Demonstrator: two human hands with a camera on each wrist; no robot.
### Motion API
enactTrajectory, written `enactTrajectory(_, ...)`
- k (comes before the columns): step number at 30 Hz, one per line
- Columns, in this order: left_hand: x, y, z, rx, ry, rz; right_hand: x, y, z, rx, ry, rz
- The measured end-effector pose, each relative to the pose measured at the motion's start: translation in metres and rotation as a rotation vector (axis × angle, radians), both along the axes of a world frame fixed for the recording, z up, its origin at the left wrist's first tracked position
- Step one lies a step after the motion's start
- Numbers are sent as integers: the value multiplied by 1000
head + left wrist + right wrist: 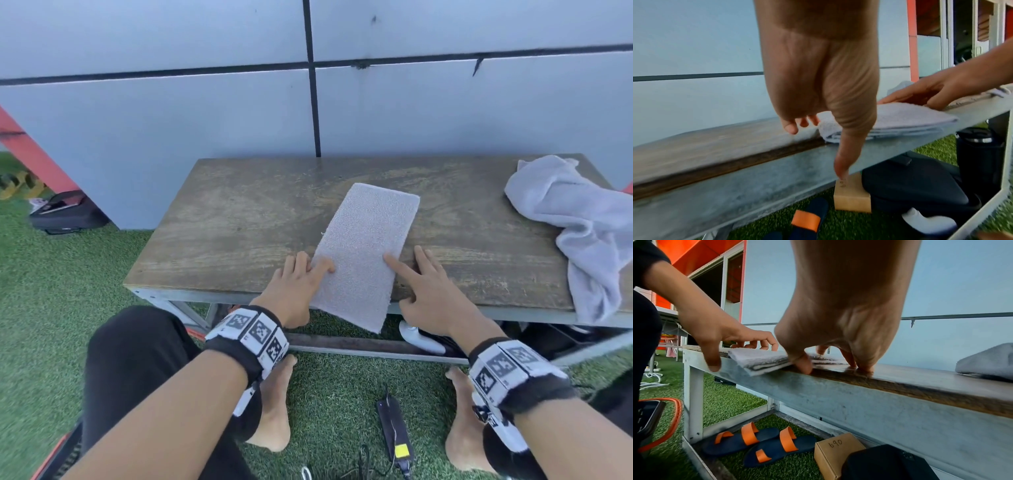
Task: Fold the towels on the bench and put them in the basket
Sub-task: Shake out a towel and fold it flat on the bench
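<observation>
A grey towel (363, 246), folded into a long strip, lies on the wooden bench (239, 219), its near end hanging over the front edge. My left hand (301, 281) rests straight fingers on the strip's left edge, thumb down over the bench front (840, 162). My right hand (424, 287) presses its index finger on the strip's right side. Its other fingers lie on the wood and its thumb (803, 363) touches the towel's (760, 360) edge. A second grey towel (582, 233) lies crumpled at the bench's right end. No basket is plainly visible.
A grey panel wall stands right behind the bench. Under the bench are sandals (760, 444), a cardboard box (836, 454) and a dark bag (920, 186). A power adapter (394, 431) lies on the grass between my bare feet. An orange-rimmed black object (653, 418) sits at my left.
</observation>
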State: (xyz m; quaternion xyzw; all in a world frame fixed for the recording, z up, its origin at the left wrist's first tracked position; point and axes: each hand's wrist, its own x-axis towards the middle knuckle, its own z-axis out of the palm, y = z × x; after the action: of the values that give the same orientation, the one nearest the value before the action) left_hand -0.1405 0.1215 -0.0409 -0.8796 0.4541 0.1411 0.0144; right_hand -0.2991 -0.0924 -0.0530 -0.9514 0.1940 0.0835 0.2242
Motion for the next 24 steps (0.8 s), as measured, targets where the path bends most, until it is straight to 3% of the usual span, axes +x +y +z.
enactTrajectory(7,1,-1,2,-292,52,4,-2,21,-3,-186,15,-4)
enactTrajectory(11,-1,-4,22,-482,226,47,8,26,2,-24,-97,-77)
enactTrajectory(14,-6,-6,44,-706,525,160,10,20,0,158,-360,-76)
enactTrajectory(16,-5,-4,49,-707,692,184,9,19,3,292,-481,-103)
enactTrajectory(19,-1,-4,36,-586,671,182,6,22,16,511,-556,-197)
enactTrajectory(24,-4,-9,27,-656,733,308,9,14,20,489,-527,-257)
